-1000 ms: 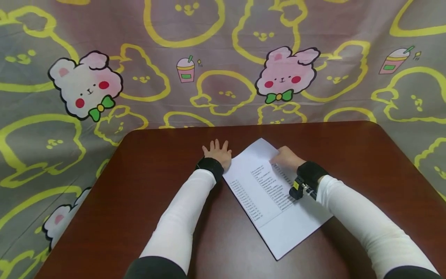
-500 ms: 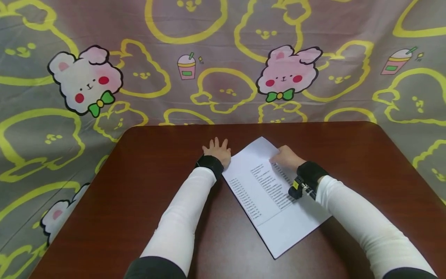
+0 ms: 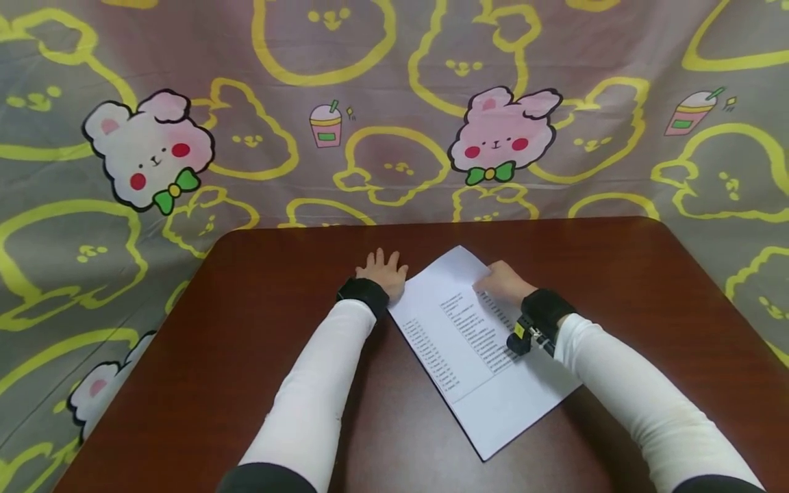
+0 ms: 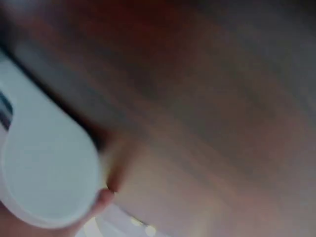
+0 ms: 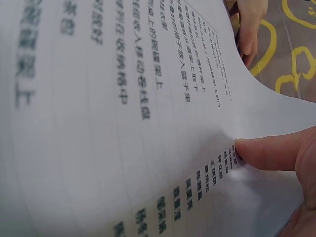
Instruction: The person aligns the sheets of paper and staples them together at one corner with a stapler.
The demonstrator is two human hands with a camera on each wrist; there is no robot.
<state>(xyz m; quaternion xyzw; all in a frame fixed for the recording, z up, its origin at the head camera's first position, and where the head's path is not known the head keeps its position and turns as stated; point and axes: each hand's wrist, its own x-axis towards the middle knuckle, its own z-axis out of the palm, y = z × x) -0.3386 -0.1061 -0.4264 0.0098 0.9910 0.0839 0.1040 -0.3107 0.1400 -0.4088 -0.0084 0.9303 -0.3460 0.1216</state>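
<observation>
A sheet of white printed paper, with a dark edge under its left and front sides, lies slantwise on the table. Beside its left corner my left hand rests on the tabletop, fingers spread and straight. My right hand pinches the paper's far right edge. In the right wrist view the thumb presses on top of the paper, which bows upward; the fingers beneath are mostly hidden. The left wrist view is blurred and shows just part of a finger at lower left.
The brown wooden table extends on both sides of the paper. Behind it hangs a curtain printed with cartoon rabbits. A small black camera on my right wrist sits over the paper. A white rounded object fills the left wrist view's left side.
</observation>
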